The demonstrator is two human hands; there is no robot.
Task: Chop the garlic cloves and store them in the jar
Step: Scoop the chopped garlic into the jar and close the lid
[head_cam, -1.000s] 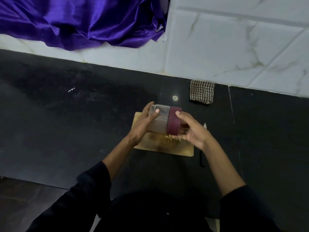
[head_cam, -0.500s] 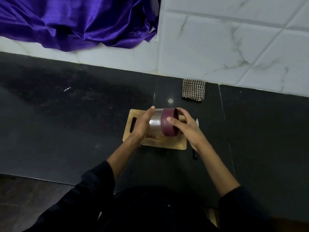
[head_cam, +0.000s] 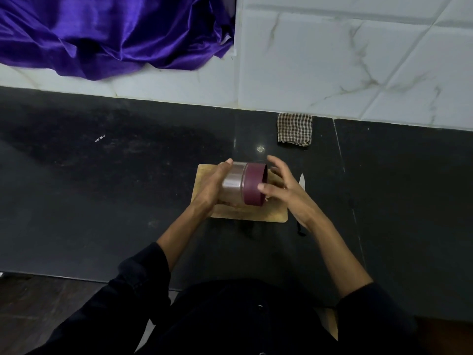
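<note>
A clear jar [head_cam: 233, 187] with a maroon lid [head_cam: 253, 188] lies on its side in the air just above the wooden cutting board [head_cam: 245, 215]. My left hand [head_cam: 212, 190] grips the jar's clear body from the left, thumb on top. My right hand [head_cam: 286, 193] is at the lid end with its fingers spread and loose; only the thumb tip touches the lid's side. What is inside the jar is hard to make out. Chopped garlic on the board is hidden behind the jar and hands.
A knife [head_cam: 302, 181] lies on the black counter [head_cam: 102, 188] just right of the board, blade pointing away from me. A folded checked cloth [head_cam: 294, 131] sits by the white tiled wall. Purple satin fabric [head_cam: 115, 34] hangs at the upper left. The counter's front edge runs at lower left.
My right hand gripped the lid before; now its fingers have spread off it. The jar has sunk a little lower over the board. The camera view has shifted.
</note>
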